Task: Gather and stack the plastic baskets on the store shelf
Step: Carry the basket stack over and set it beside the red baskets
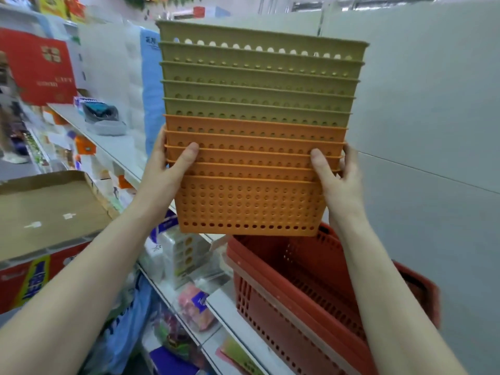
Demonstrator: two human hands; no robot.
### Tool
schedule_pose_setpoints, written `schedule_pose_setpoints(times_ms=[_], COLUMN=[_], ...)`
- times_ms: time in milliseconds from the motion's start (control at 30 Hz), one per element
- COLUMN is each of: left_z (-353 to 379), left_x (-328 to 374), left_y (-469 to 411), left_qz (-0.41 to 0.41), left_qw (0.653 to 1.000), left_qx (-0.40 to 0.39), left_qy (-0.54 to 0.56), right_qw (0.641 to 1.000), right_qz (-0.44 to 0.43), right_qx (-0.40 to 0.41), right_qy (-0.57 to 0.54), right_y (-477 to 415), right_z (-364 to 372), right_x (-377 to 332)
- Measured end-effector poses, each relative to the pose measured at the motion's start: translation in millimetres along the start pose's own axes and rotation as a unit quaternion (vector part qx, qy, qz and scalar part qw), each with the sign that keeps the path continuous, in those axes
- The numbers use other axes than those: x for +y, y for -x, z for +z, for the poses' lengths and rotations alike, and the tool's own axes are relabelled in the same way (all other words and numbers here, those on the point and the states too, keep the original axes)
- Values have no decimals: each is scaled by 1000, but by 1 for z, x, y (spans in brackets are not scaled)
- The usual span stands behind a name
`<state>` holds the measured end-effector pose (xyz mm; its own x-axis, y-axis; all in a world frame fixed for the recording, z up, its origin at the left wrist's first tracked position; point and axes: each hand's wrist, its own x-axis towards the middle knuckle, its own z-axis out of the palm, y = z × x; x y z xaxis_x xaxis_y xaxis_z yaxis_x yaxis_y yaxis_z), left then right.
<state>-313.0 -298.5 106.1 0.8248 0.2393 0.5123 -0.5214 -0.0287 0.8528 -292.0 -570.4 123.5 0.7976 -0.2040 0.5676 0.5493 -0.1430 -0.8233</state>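
Observation:
A nested stack of perforated plastic baskets [251, 201] hangs in the air in front of me, several orange ones at the bottom and several olive-green ones [257, 87] on top. My left hand [170, 169] grips the stack's left side at the orange rims, thumb across the front. On the right side my right hand [338, 177] holds the same rims. Below the stack stand dark red baskets [292, 293], nested, on the white shelf [232, 318] against the grey back panel.
White shelves run away to the left with packaged goods, a grey shoe [104, 120] and tall tissue packs [140, 85]. An open cardboard box [46, 212] sits at the left. A red carton [40, 66] stands upper left. A grey panel wall [427, 131] fills the right.

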Motion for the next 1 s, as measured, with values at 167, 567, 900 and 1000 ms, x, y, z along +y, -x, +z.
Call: schedule_pose_setpoints(times_ms=[167, 567, 900, 1000], left_z=[-57, -86, -76, -74], left_x=[-51, -165, -239, -250], left_y=[-77, -200, -239, -249], left_qz=[-23, -74, -86, -90], left_qw=[998, 993, 985, 974], left_qx=[-46, -76, -142, -196], left_qy=[22, 50, 43, 62], right_qw=[999, 991, 971, 966], right_qz=[26, 69, 130, 133], right_qx=[27, 57, 107, 134], right_qy=[22, 102, 170, 178], right_y=[-20, -45, -33, -24], right_z=[81, 164, 185, 194], right_x=[30, 113, 154, 156])
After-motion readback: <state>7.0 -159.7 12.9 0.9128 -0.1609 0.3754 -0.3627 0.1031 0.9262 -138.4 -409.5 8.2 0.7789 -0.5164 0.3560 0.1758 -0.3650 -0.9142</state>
